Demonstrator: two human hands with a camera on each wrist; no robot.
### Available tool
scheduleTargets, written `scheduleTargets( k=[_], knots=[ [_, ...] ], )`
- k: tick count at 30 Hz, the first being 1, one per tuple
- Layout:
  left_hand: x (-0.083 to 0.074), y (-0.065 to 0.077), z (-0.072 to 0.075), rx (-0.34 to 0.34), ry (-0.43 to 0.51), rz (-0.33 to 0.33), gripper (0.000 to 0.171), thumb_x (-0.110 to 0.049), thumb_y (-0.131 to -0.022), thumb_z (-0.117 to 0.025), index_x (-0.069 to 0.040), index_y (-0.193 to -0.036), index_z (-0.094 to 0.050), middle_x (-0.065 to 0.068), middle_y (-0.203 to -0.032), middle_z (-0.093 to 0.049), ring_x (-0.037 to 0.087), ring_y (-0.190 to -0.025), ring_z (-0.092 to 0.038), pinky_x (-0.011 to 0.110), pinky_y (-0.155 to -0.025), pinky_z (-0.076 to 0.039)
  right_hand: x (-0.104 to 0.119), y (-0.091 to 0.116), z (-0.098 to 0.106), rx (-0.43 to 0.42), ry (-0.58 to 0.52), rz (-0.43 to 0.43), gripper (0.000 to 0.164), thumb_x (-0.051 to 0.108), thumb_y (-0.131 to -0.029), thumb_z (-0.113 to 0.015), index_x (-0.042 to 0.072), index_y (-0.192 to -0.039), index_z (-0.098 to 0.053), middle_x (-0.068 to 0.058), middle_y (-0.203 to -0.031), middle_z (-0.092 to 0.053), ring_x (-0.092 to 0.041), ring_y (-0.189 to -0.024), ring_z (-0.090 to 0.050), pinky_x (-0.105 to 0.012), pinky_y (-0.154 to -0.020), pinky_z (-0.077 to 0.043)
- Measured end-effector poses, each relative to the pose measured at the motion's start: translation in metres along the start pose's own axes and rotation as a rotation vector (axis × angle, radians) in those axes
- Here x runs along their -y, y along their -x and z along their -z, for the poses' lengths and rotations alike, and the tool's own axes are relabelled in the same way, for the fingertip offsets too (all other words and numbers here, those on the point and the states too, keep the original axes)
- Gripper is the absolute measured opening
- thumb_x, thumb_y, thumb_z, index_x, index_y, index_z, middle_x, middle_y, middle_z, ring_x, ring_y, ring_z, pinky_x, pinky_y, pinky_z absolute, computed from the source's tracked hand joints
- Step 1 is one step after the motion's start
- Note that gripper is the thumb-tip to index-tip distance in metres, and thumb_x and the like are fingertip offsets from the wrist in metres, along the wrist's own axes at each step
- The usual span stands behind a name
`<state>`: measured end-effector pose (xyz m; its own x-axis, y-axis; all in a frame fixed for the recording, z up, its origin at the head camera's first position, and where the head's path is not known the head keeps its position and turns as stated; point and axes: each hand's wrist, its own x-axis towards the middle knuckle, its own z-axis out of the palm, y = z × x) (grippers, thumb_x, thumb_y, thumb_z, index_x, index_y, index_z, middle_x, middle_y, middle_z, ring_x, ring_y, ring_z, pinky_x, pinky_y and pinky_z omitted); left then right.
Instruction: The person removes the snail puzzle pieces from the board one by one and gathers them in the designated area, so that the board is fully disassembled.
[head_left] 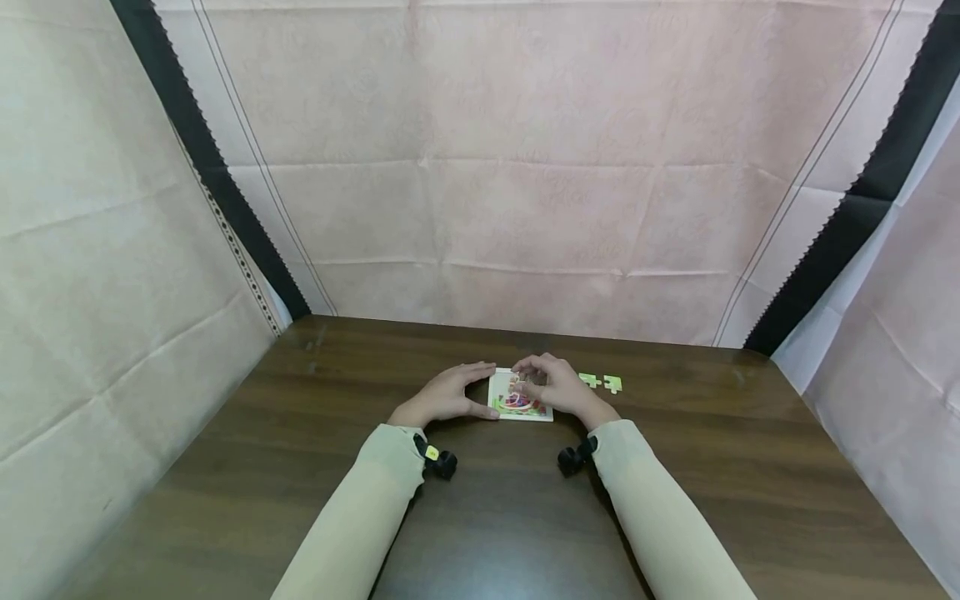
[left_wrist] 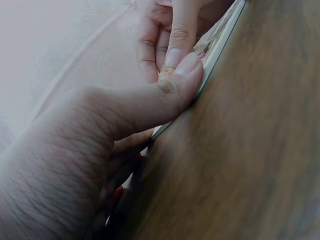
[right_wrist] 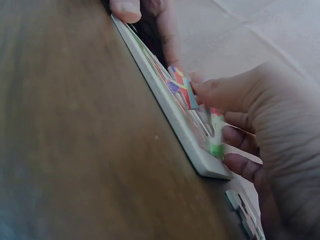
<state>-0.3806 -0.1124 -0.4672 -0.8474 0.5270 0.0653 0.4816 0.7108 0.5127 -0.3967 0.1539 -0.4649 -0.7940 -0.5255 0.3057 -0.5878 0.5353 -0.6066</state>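
A small jigsaw puzzle in a white-edged tray (head_left: 531, 417) lies on the table, its picture colourful with green at the bottom. My left hand (head_left: 450, 393) touches the tray's left side, the straight thumb (left_wrist: 165, 97) at the near corner and the fingers reaching toward the far corner. Over the tray, my right hand (head_left: 553, 387) pinches a red, blue and yellow puzzle piece (right_wrist: 184, 90), which tilts up from the board. A blurred green-and-white piece (right_wrist: 216, 137) shows by its other fingers; whether they hold it cannot be told.
Two light-green puzzle pieces (head_left: 612, 384) lie on the brown wooden table (head_left: 480, 517), just right of the tray. Pale fabric walls (head_left: 525, 208) rise behind the table and at both sides.
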Motion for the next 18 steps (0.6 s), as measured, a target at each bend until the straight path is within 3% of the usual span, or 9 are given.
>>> scheduleTargets(
  k=[8,18],
  knots=[
    [-0.0013,0.0,0.0006,0.0,-0.008,-0.009,0.099,-0.072,-0.077,-0.072,-0.026,-0.158,-0.037,-0.003,-0.164,-0.03,0.023,-0.15,-0.026,0.052,-0.118,-0.025,0.0043,0.0008,-0.0014,-0.02,-0.071,-0.056,0.015,0.033,-0.098,-0.069,0.025,-0.11,-0.074,0.003,-0.101,-0.062,-0.014,-0.089,-0.06,-0.037,-0.081,-0.052],
    [-0.0008,-0.0001,0.0006,-0.008,-0.001,-0.011,0.099,-0.071,-0.077,-0.073,-0.026,-0.157,-0.038,-0.001,-0.163,-0.03,0.026,-0.15,-0.026,0.054,-0.118,-0.025,0.0074,-0.0019,-0.0048,-0.053,-0.141,-0.083,0.022,0.037,-0.097,-0.069,0.02,-0.11,-0.076,0.003,-0.099,-0.066,-0.019,-0.087,-0.059,-0.038,-0.077,-0.051]
  ],
)
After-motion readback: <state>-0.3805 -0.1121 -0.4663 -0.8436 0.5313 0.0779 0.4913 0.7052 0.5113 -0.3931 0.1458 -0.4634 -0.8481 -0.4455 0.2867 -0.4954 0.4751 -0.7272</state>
